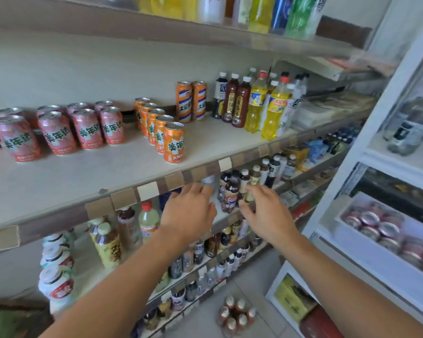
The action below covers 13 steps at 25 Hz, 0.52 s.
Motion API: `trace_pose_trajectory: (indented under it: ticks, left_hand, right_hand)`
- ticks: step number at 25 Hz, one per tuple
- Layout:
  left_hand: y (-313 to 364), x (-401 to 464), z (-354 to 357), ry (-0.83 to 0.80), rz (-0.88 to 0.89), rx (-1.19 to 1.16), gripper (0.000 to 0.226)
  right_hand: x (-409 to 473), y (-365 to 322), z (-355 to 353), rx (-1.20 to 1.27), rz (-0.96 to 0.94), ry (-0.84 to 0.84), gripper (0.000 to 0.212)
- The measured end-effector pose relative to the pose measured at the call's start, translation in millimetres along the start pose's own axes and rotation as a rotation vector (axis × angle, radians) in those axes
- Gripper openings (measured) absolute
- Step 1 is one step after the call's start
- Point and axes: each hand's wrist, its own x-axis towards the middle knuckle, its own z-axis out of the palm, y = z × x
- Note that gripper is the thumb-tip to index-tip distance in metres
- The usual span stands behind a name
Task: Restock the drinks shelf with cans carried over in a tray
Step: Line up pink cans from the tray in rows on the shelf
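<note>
Pink cans [59,129] and orange cans [160,132] stand shelved; our left hand [189,211] and right hand [266,213] reach forward, fingers relaxed, holding nothing; shelf [108,176] space remains.

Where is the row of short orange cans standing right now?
In the head view, the row of short orange cans stands mid-shelf, between the pink cans on the left and two tall orange cans on the right.

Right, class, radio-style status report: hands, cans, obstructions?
Left hand and right hand open, empty. Pink cans and orange cans upright on shelf. Nothing in the way.
</note>
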Motion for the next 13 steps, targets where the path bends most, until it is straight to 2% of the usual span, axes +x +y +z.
trace_pose_trajectory:
  ticks: [4,13]
  left_hand:
    - [92.5,22.9,22.6,-0.043,0.167,-0.057,0.034]
    - [268.4,50.2,71.3,-0.085,0.381,-0.152,0.033]
  right_hand:
    - [-45.2,80.7,-27.2,-0.053,0.178,-0.001,0.049]
    - [-144.1,235.0,-98.8,-0.189,0.454,0.0,0.051]
